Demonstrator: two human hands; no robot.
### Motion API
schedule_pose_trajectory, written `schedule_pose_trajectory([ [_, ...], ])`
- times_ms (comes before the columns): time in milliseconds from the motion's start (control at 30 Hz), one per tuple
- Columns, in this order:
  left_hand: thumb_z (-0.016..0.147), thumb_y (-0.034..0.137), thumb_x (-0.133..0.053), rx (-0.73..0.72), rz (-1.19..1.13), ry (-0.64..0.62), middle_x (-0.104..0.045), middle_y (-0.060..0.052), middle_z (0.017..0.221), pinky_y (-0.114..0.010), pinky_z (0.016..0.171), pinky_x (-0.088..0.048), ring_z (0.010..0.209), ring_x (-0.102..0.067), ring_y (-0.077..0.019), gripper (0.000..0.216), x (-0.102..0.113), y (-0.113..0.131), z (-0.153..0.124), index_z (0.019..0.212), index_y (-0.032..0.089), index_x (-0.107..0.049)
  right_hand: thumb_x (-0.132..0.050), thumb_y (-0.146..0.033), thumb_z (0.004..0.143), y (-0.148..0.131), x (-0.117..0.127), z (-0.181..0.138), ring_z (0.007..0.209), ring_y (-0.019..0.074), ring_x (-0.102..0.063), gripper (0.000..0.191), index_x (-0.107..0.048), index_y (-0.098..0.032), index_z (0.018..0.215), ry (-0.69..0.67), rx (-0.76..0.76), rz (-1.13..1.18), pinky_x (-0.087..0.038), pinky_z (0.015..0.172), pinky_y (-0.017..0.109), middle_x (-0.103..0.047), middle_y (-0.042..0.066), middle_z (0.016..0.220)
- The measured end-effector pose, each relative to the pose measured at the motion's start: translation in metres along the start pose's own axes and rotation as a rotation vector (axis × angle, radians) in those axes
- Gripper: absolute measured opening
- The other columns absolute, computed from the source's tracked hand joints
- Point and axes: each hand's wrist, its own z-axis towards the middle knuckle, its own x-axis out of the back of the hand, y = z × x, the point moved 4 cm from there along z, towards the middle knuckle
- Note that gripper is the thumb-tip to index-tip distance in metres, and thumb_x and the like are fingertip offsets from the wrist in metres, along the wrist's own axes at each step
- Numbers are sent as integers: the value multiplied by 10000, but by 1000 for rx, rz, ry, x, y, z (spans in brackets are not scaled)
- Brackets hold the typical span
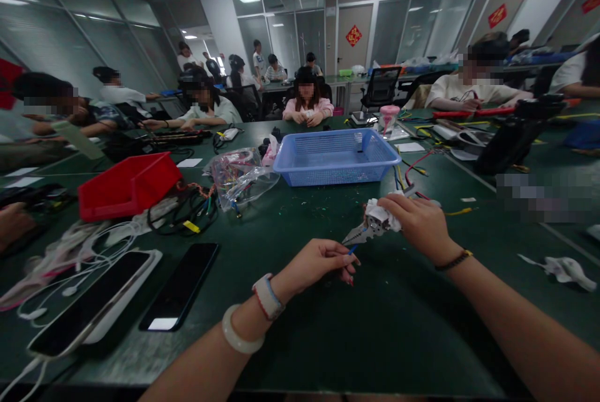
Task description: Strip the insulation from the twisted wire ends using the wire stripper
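Observation:
My left hand (319,264) is pinched shut on a thin blue wire (352,250) just above the dark green table (375,327). My right hand (419,221) is wrapped around the handles of a wire stripper (368,230), whose grips are bound in white cloth. The tool's metal jaws point left and down toward the wire's tip, nearly touching it. A watch and a pale bangle sit on my left wrist, a dark bracelet on my right.
A blue plastic basket (335,155) stands beyond my hands. A red bin (126,186), a bag of wires (239,180), tangled cables and two phones (180,286) lie left. A white cloth scrap (565,267) lies right. Several people sit around the tables.

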Motion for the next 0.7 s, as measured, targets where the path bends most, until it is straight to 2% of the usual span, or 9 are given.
schedule_pose_trajectory([
  [467,766,328,-708,-6,95,-17,-689,-51,760,-233,647,-482,645,-645,-119,269,3,2,0,906,99,-717,-461,-218,923,6,1,-1,715,146,-576,259,-632,-244,1116,-18,12,-18,-316,664,286,-685,34,1098],
  [567,768,319,-711,-5,132,-45,-699,-60,762,-229,644,-483,648,-647,-120,252,3,2,-2,889,98,-722,-475,-234,913,24,1,-4,733,157,-587,243,-634,-219,1096,6,-91,-20,-330,659,285,-682,42,1095],
  [700,791,330,-692,-39,75,26,-701,-62,794,-230,629,-488,644,-648,-118,260,7,5,-3,926,107,-710,-462,-252,908,49,-3,-9,695,157,-585,257,-630,-201,1095,27,-246,-79,-332,626,286,-678,61,1094],
])
